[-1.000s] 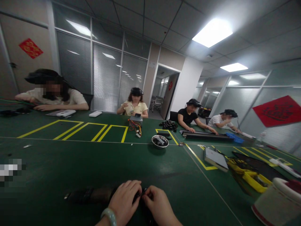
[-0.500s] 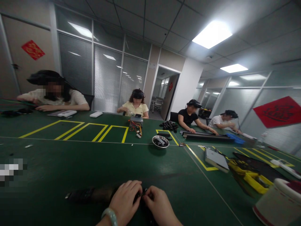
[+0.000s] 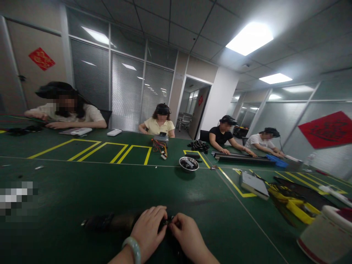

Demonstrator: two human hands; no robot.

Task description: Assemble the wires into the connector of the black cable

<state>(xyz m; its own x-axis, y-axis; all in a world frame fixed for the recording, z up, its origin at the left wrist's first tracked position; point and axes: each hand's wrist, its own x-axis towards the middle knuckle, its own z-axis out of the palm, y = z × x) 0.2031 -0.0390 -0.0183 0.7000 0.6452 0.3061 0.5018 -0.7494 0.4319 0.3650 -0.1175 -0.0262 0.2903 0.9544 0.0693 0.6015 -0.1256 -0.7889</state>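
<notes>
A long, dark, roughly cylindrical object lies across the near table, with a small shiny tip at its left end. My left hand, with a pale green bangle at the wrist, wraps over its right end, fingers curled down. Close beside it, my right hand is closed in a pinch at a small dark part with a glint of metal. Fingertips of both hands nearly meet there. Something dark runs down beneath the right hand, mostly hidden. The exact kind of these parts is too dim to tell.
A steel bowl of dark parts stands ahead. To the right are a grey box-shaped device, a yellow tray and a white container. Several people sit across the green table, one behind a metal unit with wires.
The view has shifted slightly. My hands keep nearly the same grip, and a little more of the metal glint shows between them. The person opposite has drawn a hand down.
</notes>
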